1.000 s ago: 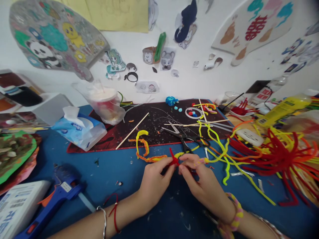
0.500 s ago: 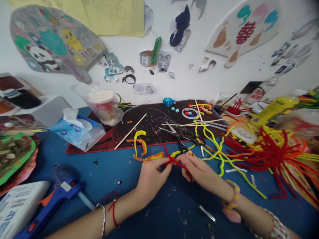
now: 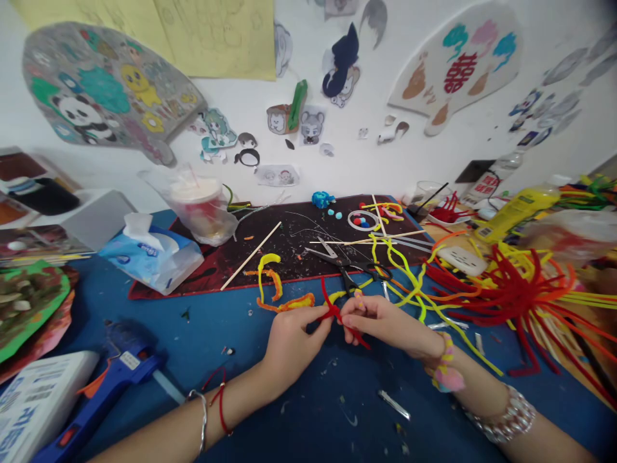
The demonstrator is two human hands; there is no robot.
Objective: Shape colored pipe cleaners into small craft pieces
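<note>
At six o'clock on the blue counter (image 3: pixel 193 347), my left hand (image 3: pixel 296 344) and right hand (image 3: pixel 380 321) sit close together, thumbs and fingers of both pinching a red pipe cleaner (image 3: pixel 335 315) at its bend; I'm working that bend by hand. An orange-and-yellow pipe cleaner (image 3: pixel 289 305) lies near my left hand, black-handled scissors (image 3: pixel 344 267) rest at twelve o'clock, a spray of red pipe cleaners (image 3: pixel 511 296) spreads at three o'clock, and a blue hot glue gun (image 3: pixel 130 361) lies at eight.

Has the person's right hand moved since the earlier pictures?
Yes: the right hand has swung up the view, its wrist now nearer the black-handled steel scissors.
</note>
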